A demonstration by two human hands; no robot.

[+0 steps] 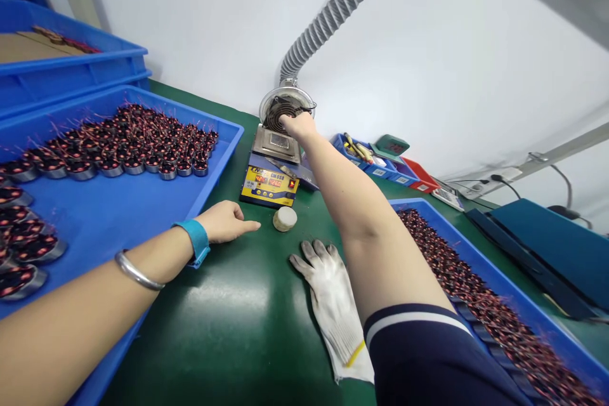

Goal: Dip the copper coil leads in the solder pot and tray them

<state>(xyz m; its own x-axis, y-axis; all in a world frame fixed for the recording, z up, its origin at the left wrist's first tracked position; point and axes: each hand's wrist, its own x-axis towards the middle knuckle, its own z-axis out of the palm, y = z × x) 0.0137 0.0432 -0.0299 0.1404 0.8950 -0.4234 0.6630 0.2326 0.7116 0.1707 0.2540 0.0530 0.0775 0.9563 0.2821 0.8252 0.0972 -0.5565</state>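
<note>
My left hand point(226, 222) is at the green tabletop beside a blue tray, its thumb stretched out and its fingers loosely curled, with nothing visible in it. Just right of its thumb sits a small round pale block point(285, 219). My right hand point(299, 125) reaches forward over a solder pot point(276, 144), in front of the round mouth of the fume extractor point(276, 113). Its thumb is bent inward and its other fingers are mostly hidden; what they grip, I cannot make out. The pot's yellow control panel point(269, 186) has lit red digits.
On the left, a blue tray point(143, 193) holds many wound motor coils point(133, 139); stacked blue bins point(118, 66) stand behind. Another blue tray point(413, 204) of coils lies right. A white glove point(333, 304) lies on the table. Small tool bins point(380, 168) line the wall beneath a grey hose point(333, 16).
</note>
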